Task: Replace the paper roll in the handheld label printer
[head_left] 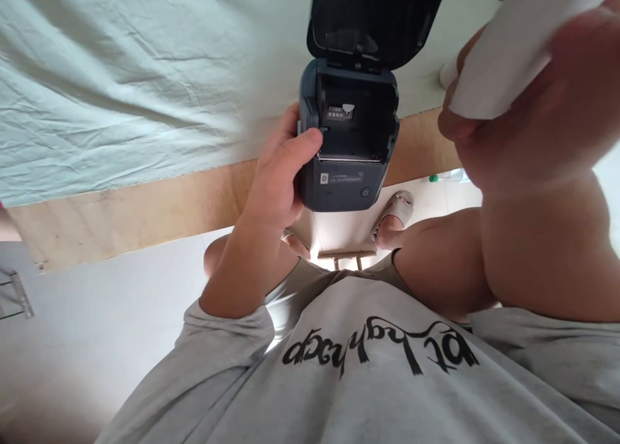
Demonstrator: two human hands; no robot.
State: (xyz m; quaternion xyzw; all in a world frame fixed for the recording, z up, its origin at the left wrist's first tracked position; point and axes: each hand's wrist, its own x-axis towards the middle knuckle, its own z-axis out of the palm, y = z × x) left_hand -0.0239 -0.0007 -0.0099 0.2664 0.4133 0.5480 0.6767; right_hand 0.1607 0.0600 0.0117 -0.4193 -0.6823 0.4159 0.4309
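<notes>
My left hand (278, 172) grips a small dark blue label printer (339, 185) by its side, the thumb on the rim of the compartment. The printer's black lid (372, 27) is flipped up, and the inside shows a small printed sticker and no roll. A power button sits on the front part. At the upper right, close to the camera, my right hand (547, 121) is closed around a white strip of paper (508, 56). The hand is blurred, and whether the strip belongs to a roll I cannot tell.
A pale green cloth (145, 75) covers the surface ahead, with a wooden edge (145, 214) along its front. A bottle with a green cap (445, 176) lies on the floor beyond my knees. A white object (448, 74) shows partly behind my right hand.
</notes>
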